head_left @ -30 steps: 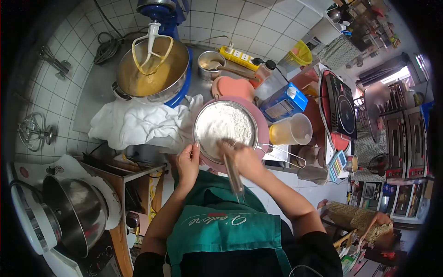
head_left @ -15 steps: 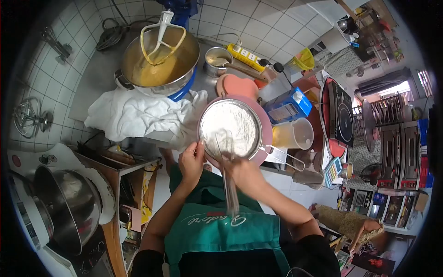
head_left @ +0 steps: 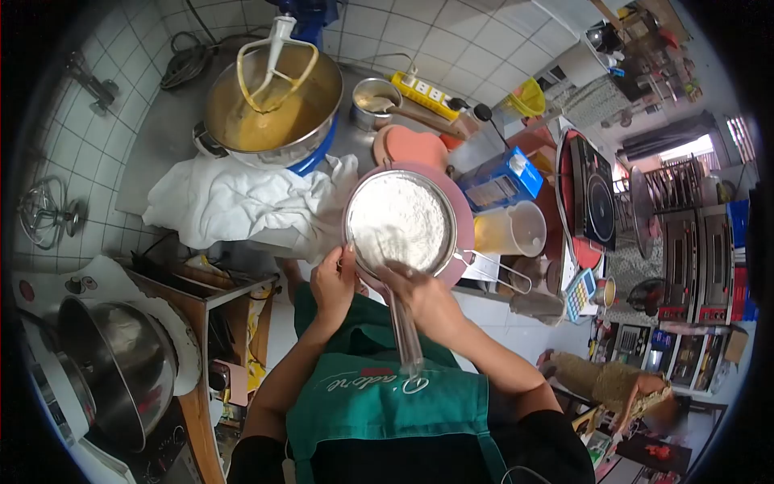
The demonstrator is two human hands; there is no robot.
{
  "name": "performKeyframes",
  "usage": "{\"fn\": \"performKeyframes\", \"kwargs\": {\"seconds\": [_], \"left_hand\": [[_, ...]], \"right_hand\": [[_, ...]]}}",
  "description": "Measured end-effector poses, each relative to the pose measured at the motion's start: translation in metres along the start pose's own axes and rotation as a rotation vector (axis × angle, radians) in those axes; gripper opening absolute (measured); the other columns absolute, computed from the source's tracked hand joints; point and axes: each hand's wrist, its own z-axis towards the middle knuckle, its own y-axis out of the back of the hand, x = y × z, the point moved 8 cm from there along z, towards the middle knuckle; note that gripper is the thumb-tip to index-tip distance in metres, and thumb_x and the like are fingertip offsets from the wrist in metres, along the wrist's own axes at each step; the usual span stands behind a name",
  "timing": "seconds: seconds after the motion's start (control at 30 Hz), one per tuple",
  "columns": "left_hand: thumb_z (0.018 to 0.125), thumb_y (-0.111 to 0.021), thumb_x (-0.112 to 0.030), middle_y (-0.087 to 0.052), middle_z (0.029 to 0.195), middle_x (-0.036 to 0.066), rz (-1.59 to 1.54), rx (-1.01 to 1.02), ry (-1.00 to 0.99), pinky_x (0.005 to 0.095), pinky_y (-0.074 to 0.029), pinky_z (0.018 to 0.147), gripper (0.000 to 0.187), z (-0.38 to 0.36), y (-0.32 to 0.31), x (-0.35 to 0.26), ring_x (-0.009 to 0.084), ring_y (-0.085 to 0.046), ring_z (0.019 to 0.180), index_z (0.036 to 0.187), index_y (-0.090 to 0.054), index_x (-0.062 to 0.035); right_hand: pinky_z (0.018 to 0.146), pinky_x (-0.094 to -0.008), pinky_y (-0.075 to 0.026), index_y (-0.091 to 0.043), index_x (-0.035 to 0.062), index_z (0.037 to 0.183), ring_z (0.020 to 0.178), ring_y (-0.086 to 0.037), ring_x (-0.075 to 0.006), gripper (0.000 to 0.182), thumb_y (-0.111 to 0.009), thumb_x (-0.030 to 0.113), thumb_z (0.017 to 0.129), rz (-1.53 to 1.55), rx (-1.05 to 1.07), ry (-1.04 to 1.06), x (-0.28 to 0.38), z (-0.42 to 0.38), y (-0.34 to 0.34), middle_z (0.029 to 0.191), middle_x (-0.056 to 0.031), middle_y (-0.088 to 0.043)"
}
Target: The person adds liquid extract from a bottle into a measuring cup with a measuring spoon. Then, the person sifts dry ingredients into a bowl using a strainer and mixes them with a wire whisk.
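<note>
White flour (head_left: 403,211) fills a round metal sieve (head_left: 452,242), which rests over a pink bowl (head_left: 465,218). At the near left of the rim, my left hand (head_left: 332,289) is closed, its thumb against the sieve's edge; how far its fingers reach around the bowl is hidden. My right hand (head_left: 426,305) is closed around a whisk (head_left: 407,343). The whisk's wires are blurred in the flour, and its handle points down toward my green apron (head_left: 387,411). The sieve's wire handle (head_left: 516,278) sticks out to the right.
Back left stands a mixer bowl (head_left: 318,121) of yellow batter under a beater (head_left: 274,68), with a white towel (head_left: 250,198) before it. Right of the sieve are a plastic jug (head_left: 524,230) and a blue carton (head_left: 508,181). Another person (head_left: 621,387) is at far right.
The whisk and my right hand have shifted slightly within the sieve, still blurred by motion. My left hand stays at the rim. The other person shows more fully.
</note>
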Motion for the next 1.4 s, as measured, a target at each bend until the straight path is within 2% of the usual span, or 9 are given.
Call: {"fn": "performKeyframes", "kwargs": {"seconds": [0.03,0.1,0.57,0.73,0.87,1.1,1.17,1.27,1.4], "left_hand": [[0.094,-0.053,-0.028,-0.057,0.051,0.009,-0.018,0.013,0.003,0.033,-0.042,0.047,0.032,0.0,0.001,-0.003,0.0223,-0.061,0.048,0.072,-0.058,-0.0041],[0.093,-0.053,-0.028,-0.058,0.053,0.01,0.013,0.02,0.003,0.0341,-0.042,0.048,0.032,0.001,0.002,-0.008,0.0228,-0.06,0.049,0.073,-0.058,-0.0033],[0.095,-0.052,-0.029,-0.057,0.051,0.01,0.053,0.036,-0.035,0.0345,-0.043,0.047,0.033,0.004,0.0,-0.005,0.0236,-0.06,0.047,0.076,-0.059,-0.003],[0.095,-0.052,-0.028,-0.056,0.05,0.009,0.009,0.01,-0.064,0.0347,-0.042,0.047,0.032,0.003,-0.001,-0.003,0.023,-0.059,0.046,0.075,-0.06,-0.0032],[0.095,-0.052,-0.028,-0.056,0.05,0.009,0.025,0.031,-0.045,0.0344,-0.042,0.047,0.033,0.003,0.001,-0.011,0.024,-0.059,0.047,0.075,-0.06,-0.0033],[0.094,-0.053,-0.028,-0.058,0.052,0.01,0.007,0.029,-0.01,0.0346,-0.042,0.048,0.034,0.003,-0.001,-0.006,0.0221,-0.061,0.049,0.072,-0.058,-0.003],[0.095,-0.052,-0.028,-0.057,0.051,0.009,0.057,0.032,-0.048,0.0331,-0.042,0.047,0.035,0.004,0.001,-0.01,0.0202,-0.061,0.049,0.071,-0.057,-0.0029],[0.096,-0.051,-0.027,-0.056,0.049,0.009,0.035,0.038,-0.032,0.0315,-0.041,0.046,0.037,0.005,-0.003,-0.007,0.0185,-0.061,0.048,0.069,-0.055,-0.0017],[0.096,-0.05,-0.029,-0.056,0.049,0.009,0.044,0.088,-0.033,0.0317,-0.041,0.046,0.039,0.008,-0.005,0.003,0.0181,-0.06,0.047,0.071,-0.056,-0.0003]], "right_hand": [[0.071,-0.0414,-0.054,-0.058,0.0039,0.114,0.081,-0.065,-0.0363,0.031,-0.059,0.013,0.084,-0.095,0.224,-0.124,-0.022,0.005,-0.017,0.101,-0.0188,-0.065],[0.071,-0.041,-0.054,-0.059,0.0032,0.112,0.081,-0.065,-0.0361,0.03,-0.059,0.012,0.083,0.009,-0.159,-0.064,-0.034,0.022,0.015,0.101,-0.018,-0.064],[0.071,-0.0377,-0.055,-0.06,0.0026,0.109,0.085,-0.066,-0.0323,0.03,-0.062,0.015,0.083,-0.155,-0.308,0.001,-0.037,0.019,0.021,0.106,-0.0181,-0.065],[0.077,-0.0395,-0.054,-0.057,0.0023,0.115,0.09,-0.064,-0.035,0.037,-0.061,0.011,0.079,0.04,-0.023,-0.017,-0.006,0.001,-0.003,0.116,-0.019,-0.06],[0.068,-0.0394,-0.056,-0.059,0.0028,0.11,0.083,-0.066,-0.033,0.033,-0.061,0.008,0.078,-0.077,-0.272,-0.033,-0.043,0.028,0.015,0.108,-0.0182,-0.063],[0.07,-0.0392,-0.055,-0.059,0.0015,0.112,0.083,-0.067,-0.0322,0.033,-0.058,0.006,0.079,-0.054,0.113,-0.097,-0.035,0.012,-0.018,0.107,-0.0192,-0.063],[0.066,-0.0374,-0.055,-0.058,0.0015,0.112,0.076,-0.067,-0.0301,0.034,-0.061,0.013,0.08,-0.076,-0.232,-0.049,-0.035,0.022,0.023,0.104,-0.0187,-0.064],[0.065,-0.0396,-0.055,-0.056,-0.0003,0.113,0.081,-0.066,-0.0322,0.039,-0.061,0.009,0.075,-0.11,0.2,-0.121,-0.011,0.004,0.001,0.102,-0.0174,-0.063],[0.061,-0.0368,-0.054,-0.057,0.0026,0.111,0.073,-0.066,-0.0294,0.032,-0.058,0.016,0.082,-0.168,-0.066,-0.065,-0.027,0.017,0.001,0.091,-0.0161,-0.065]]}}
